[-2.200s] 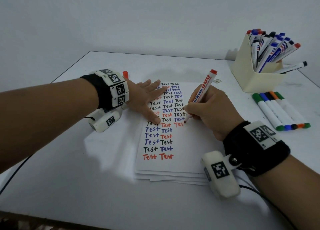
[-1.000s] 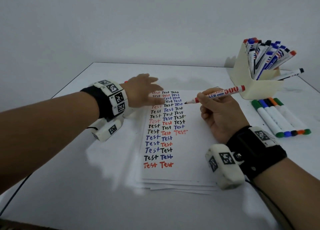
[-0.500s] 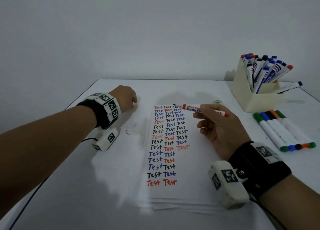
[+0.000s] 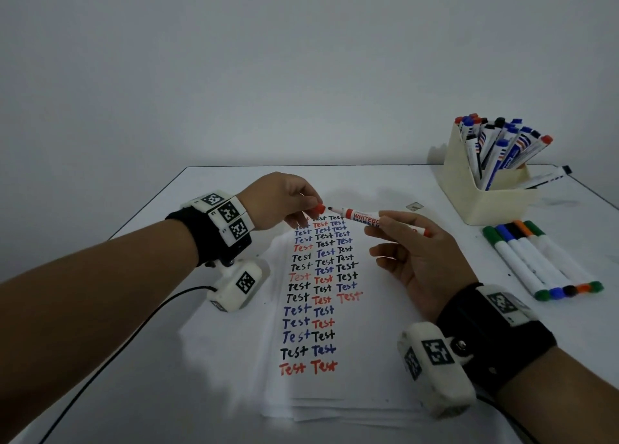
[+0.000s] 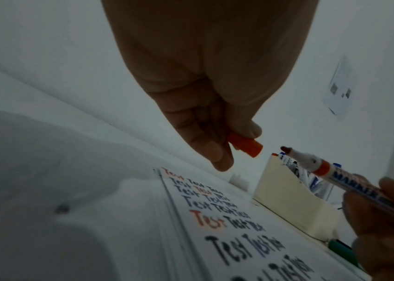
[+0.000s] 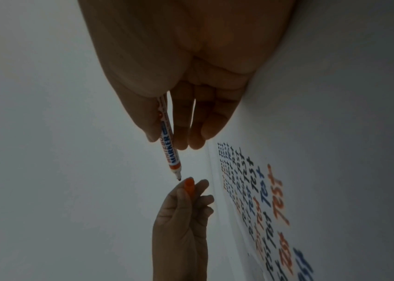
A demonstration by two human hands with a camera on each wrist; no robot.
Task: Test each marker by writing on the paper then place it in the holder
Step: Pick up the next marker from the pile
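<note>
Here, recapping: red cap (image 5: 245,146) pinched in left hand (image 4: 279,200), red marker (image 4: 365,217) gripped in right hand (image 4: 413,259), tip apparently just clear; best aligned coaxially, then pressed home.

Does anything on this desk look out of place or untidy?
One marker lies loose on the table behind the cream holder, apart from the neat row of five markers nearer the person. Otherwise nothing looks spilled or damaged.
</note>
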